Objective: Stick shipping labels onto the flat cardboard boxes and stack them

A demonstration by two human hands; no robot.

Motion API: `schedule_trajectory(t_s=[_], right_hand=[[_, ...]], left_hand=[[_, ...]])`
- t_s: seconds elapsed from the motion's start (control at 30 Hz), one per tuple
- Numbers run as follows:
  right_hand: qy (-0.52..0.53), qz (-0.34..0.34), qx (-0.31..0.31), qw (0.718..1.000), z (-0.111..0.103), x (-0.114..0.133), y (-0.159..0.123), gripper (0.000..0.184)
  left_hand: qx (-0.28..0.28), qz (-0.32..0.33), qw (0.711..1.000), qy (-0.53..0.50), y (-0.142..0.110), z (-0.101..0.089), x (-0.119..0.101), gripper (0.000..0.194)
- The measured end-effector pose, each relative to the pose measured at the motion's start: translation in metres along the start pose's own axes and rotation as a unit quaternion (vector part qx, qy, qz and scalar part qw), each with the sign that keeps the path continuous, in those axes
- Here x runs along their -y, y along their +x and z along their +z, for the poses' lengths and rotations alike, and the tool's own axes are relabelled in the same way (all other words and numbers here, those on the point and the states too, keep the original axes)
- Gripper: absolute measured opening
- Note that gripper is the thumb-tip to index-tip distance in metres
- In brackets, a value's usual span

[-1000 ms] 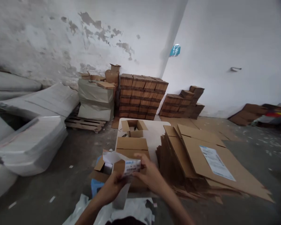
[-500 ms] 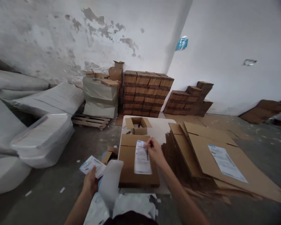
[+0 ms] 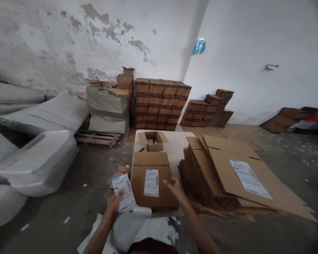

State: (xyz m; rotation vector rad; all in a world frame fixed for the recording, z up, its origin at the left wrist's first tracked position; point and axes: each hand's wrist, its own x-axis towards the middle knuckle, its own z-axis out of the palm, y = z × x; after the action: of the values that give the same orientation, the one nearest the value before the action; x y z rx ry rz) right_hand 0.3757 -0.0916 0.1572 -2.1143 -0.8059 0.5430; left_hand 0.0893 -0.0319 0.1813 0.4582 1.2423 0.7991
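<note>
A flat brown cardboard box (image 3: pixel 151 169) lies on a white table (image 3: pixel 176 146) in front of me, with a white printed label (image 3: pixel 151 182) stuck on its top. My right hand (image 3: pixel 175 187) rests at the box's right edge, just right of the label, fingers loosely spread and holding nothing. My left hand (image 3: pixel 113 206) is closed on a stack of white labels (image 3: pixel 123 193), held at the table's left front corner.
A small open carton (image 3: pixel 152 140) stands further back on the table. A leaning stack of flat cardboard (image 3: pixel 222 169) lies right of the table. White backing paper (image 3: pixel 137 231) piles at my lap. Wrapped white bundles (image 3: pixel 39 162) and a pallet (image 3: pixel 96 138) are at left; box stacks (image 3: pixel 160 104) line the wall.
My right hand has laid the label onto the box and drawn back to the box's right edge. My left hand has brought the label stack closer to the table.
</note>
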Motion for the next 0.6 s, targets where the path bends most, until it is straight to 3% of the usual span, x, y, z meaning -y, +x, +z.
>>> schedule_trajectory(t_s=[0.2, 0.33, 0.43, 0.53, 0.6], right_hand=[[0.168, 0.046, -0.045, 0.984, -0.027, 0.032, -0.004, 0.081], [0.272, 0.052, -0.023, 0.961, -0.051, 0.064, -0.020, 0.069], [0.352, 0.060, 0.041, 0.933, -0.060, 0.091, -0.038, 0.057], [0.321, 0.017, 0.073, 0.944, -0.076, 0.116, -0.054, 0.055], [0.246, -0.055, -0.013, 0.968, -0.111, 0.124, -0.056, 0.058]], left_hand=[[0.042, 0.032, 0.999, -0.015, -0.022, 0.008, -0.024, 0.023], [0.048, 0.022, 0.998, -0.026, -0.036, 0.009, -0.040, 0.026], [0.051, 0.022, 0.998, -0.028, -0.044, 0.007, -0.052, 0.027], [0.079, 0.020, 0.995, -0.050, -0.051, 0.007, -0.061, 0.028], [0.107, 0.013, 0.992, -0.063, -0.054, 0.008, -0.064, 0.029]])
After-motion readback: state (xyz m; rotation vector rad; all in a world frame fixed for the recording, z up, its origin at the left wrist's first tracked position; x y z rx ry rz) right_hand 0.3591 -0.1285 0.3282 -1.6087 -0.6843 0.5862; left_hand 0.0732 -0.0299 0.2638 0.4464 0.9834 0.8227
